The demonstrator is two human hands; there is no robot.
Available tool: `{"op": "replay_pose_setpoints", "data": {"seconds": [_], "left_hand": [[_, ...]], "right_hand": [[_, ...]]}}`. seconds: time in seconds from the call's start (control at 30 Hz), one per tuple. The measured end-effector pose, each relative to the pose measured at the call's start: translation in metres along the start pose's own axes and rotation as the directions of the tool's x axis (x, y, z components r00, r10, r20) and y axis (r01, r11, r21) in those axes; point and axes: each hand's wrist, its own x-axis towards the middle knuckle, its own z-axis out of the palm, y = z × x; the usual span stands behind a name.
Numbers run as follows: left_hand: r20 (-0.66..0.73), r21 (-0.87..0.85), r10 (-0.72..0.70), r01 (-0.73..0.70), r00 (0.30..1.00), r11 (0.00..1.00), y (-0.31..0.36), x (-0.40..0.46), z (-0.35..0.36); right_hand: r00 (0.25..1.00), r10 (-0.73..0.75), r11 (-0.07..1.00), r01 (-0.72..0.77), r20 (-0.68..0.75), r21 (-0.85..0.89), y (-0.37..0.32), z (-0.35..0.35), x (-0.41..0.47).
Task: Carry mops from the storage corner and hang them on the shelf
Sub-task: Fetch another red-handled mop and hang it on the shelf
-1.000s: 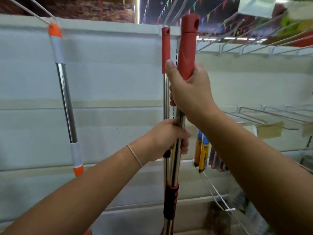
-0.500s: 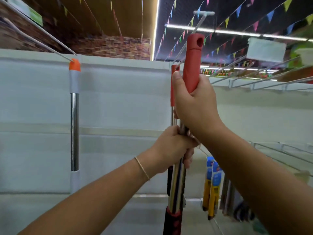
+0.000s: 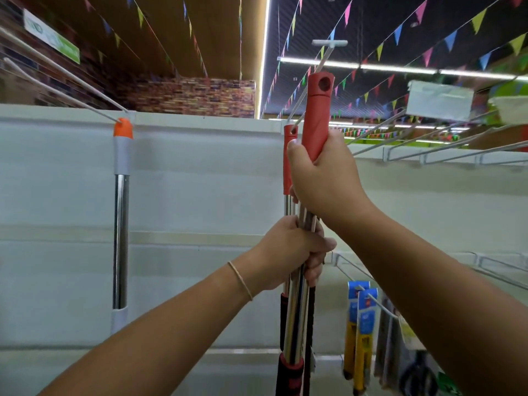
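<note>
Head view, looking up at a white shelf back panel (image 3: 200, 181).

Item 1: my right hand (image 3: 323, 181), fingers and thumb curled tight round the red grip (image 3: 315, 115) of a mop handle, just below its top end with the hanging hole. The handle stands near upright at centre.

Item 2: my left hand (image 3: 288, 250), lower down, fist wrapped round the chrome shafts (image 3: 297, 310) under the right hand. A thin band (image 3: 241, 280) sits on that wrist.

Item 3: a second red-gripped mop handle (image 3: 288, 158), just behind and left of the one I hold, its top at a white wire hook (image 3: 320, 67) that reaches out from the shelf top toward me. Whether it hangs on the hook I cannot tell.

Item 4: an orange-capped mop handle (image 3: 121, 218) with grey collar and chrome shaft, well to the left, its top at another wire hook (image 3: 65, 90).

Item 5: blue-and-yellow packaged goods (image 3: 360, 332) on a lower peg, right of the shafts.

Item 6: strings of coloured bunting (image 3: 400, 32) and a strip light (image 3: 385, 65) overhead, far.
</note>
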Motion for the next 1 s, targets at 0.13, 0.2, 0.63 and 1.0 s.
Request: {"op": "replay_pose_setpoints", "data": {"seconds": [0.13, 0.2, 0.63, 1.0], "left_hand": [[0.014, -0.002, -0.014, 0.014, 1.0, 1.0, -0.005, 0.006, 0.0], [-0.001, -0.002, -0.02, 0.02, 1.0, 1.0, -0.01, 0.009, 0.0], [0.083, -0.099, 0.032, -0.023, 0.996, 0.995, -0.015, 0.016, -0.006], [0.102, -0.143, -0.021, 0.036, 0.995, 0.989, -0.035, 0.034, -0.019]], "right_hand": [[1.0, 0.024, 0.999, -0.024, 0.009, -0.032, 0.009, 0.004, 0.003], [0.999, 0.034, 0.999, -0.034, 0.002, -0.04, 0.014, 0.006, 0.005], [0.999, 0.013, 0.998, -0.016, -0.04, -0.066, 0.02, 0.012, 0.01], [0.999, 0.04, 0.988, -0.045, -0.036, -0.15, 0.048, 0.032, 0.023]]}}
